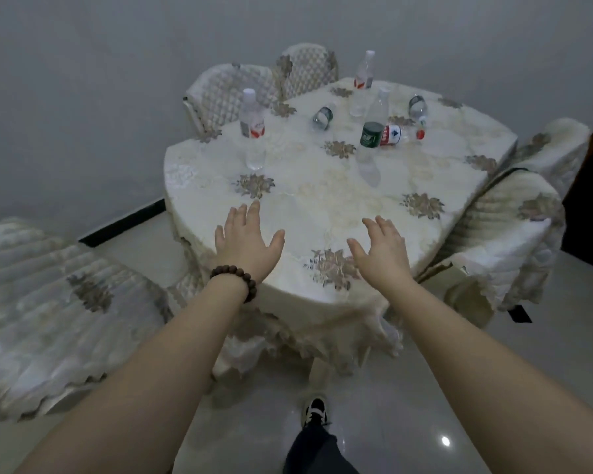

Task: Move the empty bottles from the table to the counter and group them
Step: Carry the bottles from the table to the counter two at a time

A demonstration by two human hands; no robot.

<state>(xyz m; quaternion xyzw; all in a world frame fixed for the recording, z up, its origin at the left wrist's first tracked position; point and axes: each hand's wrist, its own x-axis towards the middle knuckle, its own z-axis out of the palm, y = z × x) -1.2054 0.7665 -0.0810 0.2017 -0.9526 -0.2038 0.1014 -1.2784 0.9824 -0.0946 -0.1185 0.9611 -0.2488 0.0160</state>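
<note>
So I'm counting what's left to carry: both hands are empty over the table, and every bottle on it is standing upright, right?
Not every bottle. In the head view the red-labelled bottle lies on its side. Both the left hand and the right hand are empty over the table.

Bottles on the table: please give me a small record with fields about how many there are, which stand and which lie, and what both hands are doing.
bottles seen: six
upright: red-label bottle near left edge; red-label bottle at far side; green-label bottle
lying: red-capped bottle; two small bottles
surface: round table with floral tablecloth
left hand: open, empty, above near edge
right hand: open, empty
counter: not in view
</note>
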